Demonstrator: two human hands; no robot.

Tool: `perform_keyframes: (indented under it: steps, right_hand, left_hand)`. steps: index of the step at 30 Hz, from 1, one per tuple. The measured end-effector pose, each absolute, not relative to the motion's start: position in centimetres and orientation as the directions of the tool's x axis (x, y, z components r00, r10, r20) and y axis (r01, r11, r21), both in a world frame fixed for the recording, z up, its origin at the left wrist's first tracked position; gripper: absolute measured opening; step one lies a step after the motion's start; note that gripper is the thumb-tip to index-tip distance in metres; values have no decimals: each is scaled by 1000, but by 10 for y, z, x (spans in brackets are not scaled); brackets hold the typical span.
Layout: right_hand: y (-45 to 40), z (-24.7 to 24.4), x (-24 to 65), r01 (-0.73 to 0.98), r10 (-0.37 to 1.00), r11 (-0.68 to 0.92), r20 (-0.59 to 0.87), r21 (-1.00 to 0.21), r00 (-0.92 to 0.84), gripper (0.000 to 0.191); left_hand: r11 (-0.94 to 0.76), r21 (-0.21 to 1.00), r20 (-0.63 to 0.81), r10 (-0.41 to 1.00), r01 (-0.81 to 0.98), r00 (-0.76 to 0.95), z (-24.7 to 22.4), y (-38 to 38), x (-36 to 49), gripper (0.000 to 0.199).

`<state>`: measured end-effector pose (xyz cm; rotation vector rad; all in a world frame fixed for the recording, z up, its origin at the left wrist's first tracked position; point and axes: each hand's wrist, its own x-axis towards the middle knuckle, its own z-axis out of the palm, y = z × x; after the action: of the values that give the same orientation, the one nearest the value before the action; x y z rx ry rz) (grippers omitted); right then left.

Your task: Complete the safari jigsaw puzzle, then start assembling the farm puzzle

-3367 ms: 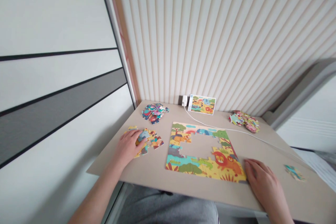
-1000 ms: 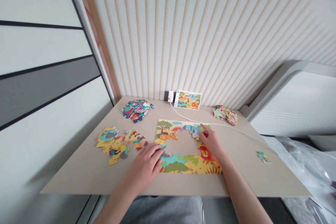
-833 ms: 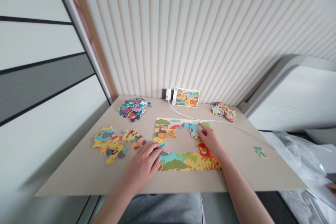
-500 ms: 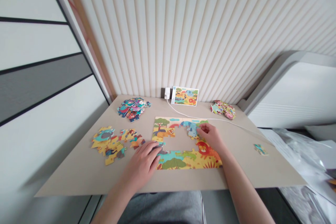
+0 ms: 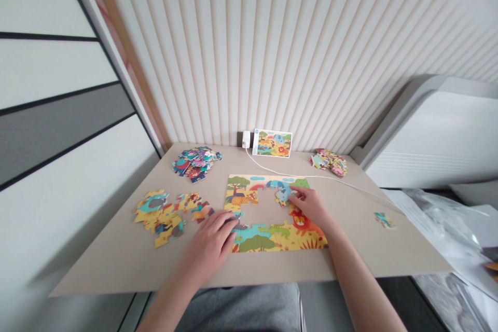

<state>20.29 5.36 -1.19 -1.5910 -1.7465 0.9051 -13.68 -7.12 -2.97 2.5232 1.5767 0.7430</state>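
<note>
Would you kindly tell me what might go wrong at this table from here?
The right hand holds a blue elephant piece; pressing it in crooked might dislodge parts of the puzzle.
The left hand rests at the puzzle's left edge, so a slip might shift it.
The white cable passes close to the far edge and might be snagged.

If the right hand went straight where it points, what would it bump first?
Probably the light blue puzzle piece right at the tip of the right hand; depth is hard to judge.
</note>
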Motion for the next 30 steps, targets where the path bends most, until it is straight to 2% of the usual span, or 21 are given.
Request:
perform_keyframes:
  steps: [2,6,11,19,24,30]
  right_hand:
    - [54,-12,203,671,994,107,59,-734,-94,48]
    - [53,-9,198,762,988,151,85,-630,-126,43]
    - [49,-6,189,818,984,176,99,-548,-145,34]
    - [44,3,180,886,974,227,107,-404,-200,33]
    - [41,6,178,894,963,268,106,-360,-246,33]
    - [38,4,181,893,959,285,96,-349,-268,42]
  left_hand:
    - [-470,313,364,862,825,353,-30,-71,-137,31]
    - [-474,320,374,859,820,351,-29,-71,-136,31]
    - [-474,314,355,862,822,362,-30,-71,-137,31]
    - [-477,308,358,860,823,364,-29,-71,-137,32]
    - [-480,300,370,855,824,363,-27,-71,-136,31]
    - [-483,304,390,850,821,355,-27,-71,-136,31]
